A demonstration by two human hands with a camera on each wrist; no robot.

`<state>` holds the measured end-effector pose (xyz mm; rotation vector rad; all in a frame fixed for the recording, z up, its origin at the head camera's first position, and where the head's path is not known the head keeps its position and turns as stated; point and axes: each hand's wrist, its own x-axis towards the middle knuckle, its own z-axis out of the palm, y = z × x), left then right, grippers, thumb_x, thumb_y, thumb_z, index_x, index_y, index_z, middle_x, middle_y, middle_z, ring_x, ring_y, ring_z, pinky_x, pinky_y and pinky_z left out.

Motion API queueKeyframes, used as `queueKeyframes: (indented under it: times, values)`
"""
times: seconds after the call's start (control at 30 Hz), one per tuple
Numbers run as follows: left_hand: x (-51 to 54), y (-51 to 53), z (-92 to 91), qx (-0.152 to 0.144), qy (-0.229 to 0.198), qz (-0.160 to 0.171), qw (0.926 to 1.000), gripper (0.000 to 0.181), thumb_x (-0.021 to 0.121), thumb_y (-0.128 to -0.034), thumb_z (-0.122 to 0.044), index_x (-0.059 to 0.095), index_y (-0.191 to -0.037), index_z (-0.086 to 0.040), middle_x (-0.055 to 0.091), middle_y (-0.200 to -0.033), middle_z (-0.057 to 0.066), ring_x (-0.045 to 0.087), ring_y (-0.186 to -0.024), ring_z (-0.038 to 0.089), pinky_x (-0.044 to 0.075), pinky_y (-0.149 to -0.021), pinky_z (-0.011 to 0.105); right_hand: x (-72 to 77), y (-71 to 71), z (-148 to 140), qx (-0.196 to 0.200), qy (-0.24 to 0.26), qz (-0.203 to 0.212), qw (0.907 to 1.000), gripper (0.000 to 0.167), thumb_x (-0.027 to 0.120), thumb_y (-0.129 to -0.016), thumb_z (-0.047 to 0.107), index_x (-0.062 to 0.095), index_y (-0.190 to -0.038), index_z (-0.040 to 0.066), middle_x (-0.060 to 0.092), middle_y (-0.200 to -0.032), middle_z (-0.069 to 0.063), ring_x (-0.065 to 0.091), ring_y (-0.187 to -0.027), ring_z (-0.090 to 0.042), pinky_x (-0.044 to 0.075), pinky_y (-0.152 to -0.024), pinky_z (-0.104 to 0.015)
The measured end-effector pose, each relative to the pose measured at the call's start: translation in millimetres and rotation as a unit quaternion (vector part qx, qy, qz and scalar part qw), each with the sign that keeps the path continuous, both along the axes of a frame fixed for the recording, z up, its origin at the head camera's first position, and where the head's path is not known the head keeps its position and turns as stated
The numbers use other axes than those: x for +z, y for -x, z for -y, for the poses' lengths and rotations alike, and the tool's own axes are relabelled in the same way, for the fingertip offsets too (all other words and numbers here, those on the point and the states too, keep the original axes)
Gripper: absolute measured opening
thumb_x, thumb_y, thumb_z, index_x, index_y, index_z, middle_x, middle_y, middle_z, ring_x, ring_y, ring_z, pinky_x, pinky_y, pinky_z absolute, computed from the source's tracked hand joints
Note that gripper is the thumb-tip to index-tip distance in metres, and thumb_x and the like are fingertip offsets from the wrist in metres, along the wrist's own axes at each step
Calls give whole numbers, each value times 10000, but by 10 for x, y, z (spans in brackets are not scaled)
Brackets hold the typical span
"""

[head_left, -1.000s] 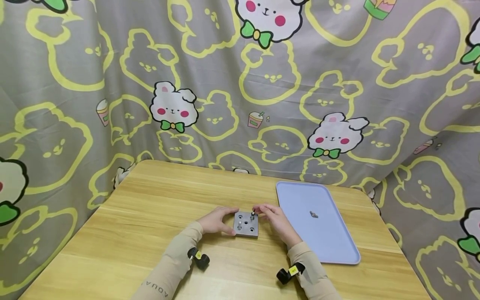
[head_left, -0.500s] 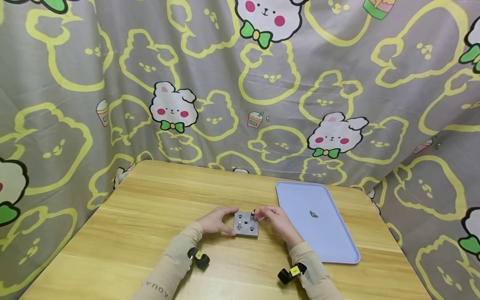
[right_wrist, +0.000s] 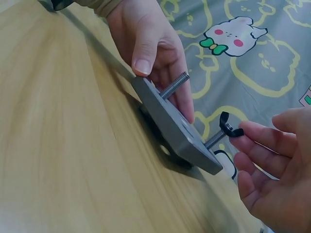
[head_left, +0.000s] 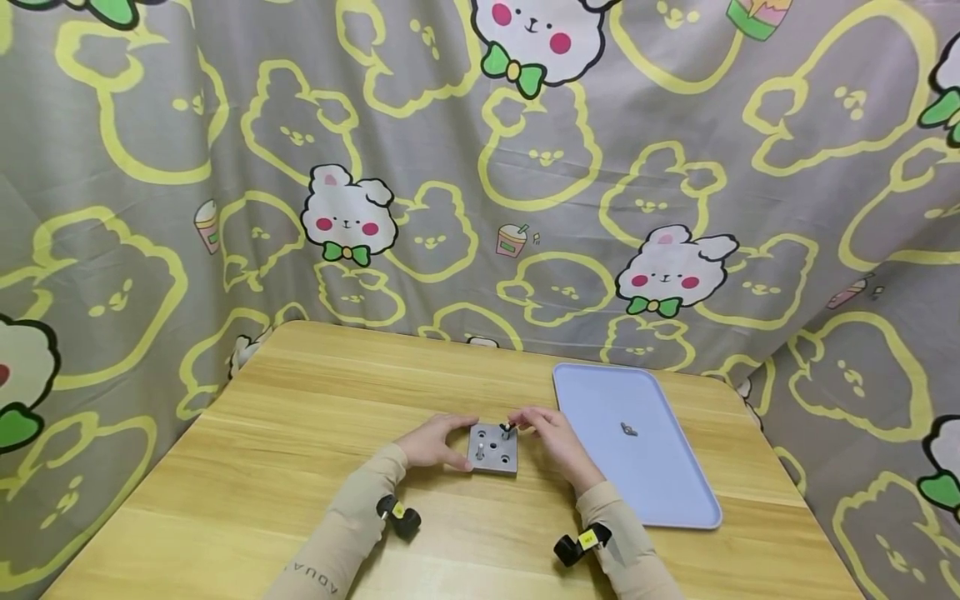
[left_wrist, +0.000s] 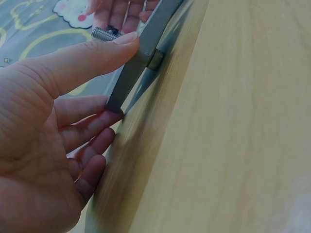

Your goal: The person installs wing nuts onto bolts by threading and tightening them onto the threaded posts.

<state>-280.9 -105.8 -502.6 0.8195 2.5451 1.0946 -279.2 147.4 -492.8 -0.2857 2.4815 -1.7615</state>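
Note:
A square grey metal plate point(head_left: 491, 461) with several holes lies on the table in the head view. Two threaded bolts stand up from it; the bare bolt point(right_wrist: 175, 86) is nearer my left hand. On the other bolt point(right_wrist: 214, 140) sits a black wing nut point(right_wrist: 227, 127), near the top of the thread. My left hand point(head_left: 427, 442) grips the plate by its left side, thumb at one corner and fingers at another. With a fingertip my right hand point(right_wrist: 277, 160) touches one wing of the nut; its thumb is apart from the nut.
Right of the plate stands a light blue tray point(head_left: 622, 492) with a small metal piece point(head_left: 628, 429) in it, too small to make out. The wooden table point(head_left: 337, 375) ends at a patterned curtain point(head_left: 450, 167).
The right fingers drew back a little from the wing nut, then came forward to it again. The wing nut's wings stand at a different angle. The left hand and plate stay put.

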Motion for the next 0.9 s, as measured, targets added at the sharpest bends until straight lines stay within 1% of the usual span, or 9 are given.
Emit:
queueKeyframes:
  times: [0.13,0.27,0.37,0.43,0.53,0.63,0.7,0.9]
  values:
    - [2,9,1,46,-19,54,10000,842,832,-721,-264,452,-1434,-26,472,-1478,167,396,-1375,379,268,-1170,555,-12,5,-25,-65,13,100,9999,378,433,-1034,235,716,-1006,-14,734,-952,-118,605,-817,-81,484,-780,-305]
    - [3,13,5,90,-48,116,9999,843,833,-724,-268,450,-1436,-30,468,-1483,163,389,-1380,371,266,-1173,550,-20,24,-27,-124,170,221,9995,362,447,-1027,228,712,-993,-16,740,-921,-128,618,-805,-126,478,-768,-301]
    - [-2,15,11,96,-47,98,9999,842,833,-723,-268,452,-1433,-25,469,-1481,166,391,-1378,374,270,-1169,555,-15,42,-2,-97,190,172,9996,340,450,-1026,225,709,-1037,5,732,-996,-134,619,-884,-177,482,-809,-333]
    - [-5,13,14,101,-40,98,9999,842,833,-723,-272,452,-1433,-24,468,-1481,167,391,-1379,375,269,-1169,558,-11,52,24,40,114,132,9998,346,444,-1029,241,704,-1085,21,719,-1074,-136,609,-957,-195,479,-852,-359]
    - [-10,10,18,94,-12,75,9999,841,830,-726,-278,452,-1433,-23,468,-1481,167,393,-1379,376,269,-1170,558,-11,74,68,342,-50,183,9992,381,416,-1042,284,699,-1131,44,696,-1164,-127,590,-1037,-187,470,-915,-389]
    - [0,6,15,68,8,49,10000,839,827,-732,-285,450,-1435,-27,468,-1483,162,396,-1381,370,271,-1173,548,-5,84,101,466,-114,281,9985,399,397,-1049,290,707,-1119,50,694,-1171,-122,580,-1049,-161,464,-937,-402]
    - [6,0,11,41,15,11,10000,839,826,-733,-285,448,-1435,-24,468,-1483,161,402,-1381,369,275,-1172,546,7,81,108,432,-84,302,9986,400,393,-1050,273,714,-1097,41,701,-1147,-125,576,-1030,-152,465,-931,-404]
    - [14,-12,-5,19,-6,27,10000,843,828,-728,-276,448,-1434,-17,466,-1483,169,399,-1380,376,273,-1170,555,22,19,45,-20,16,285,9996,389,423,-1038,262,727,-1009,21,725,-1035,-113,593,-942,-142,488,-888,-401]
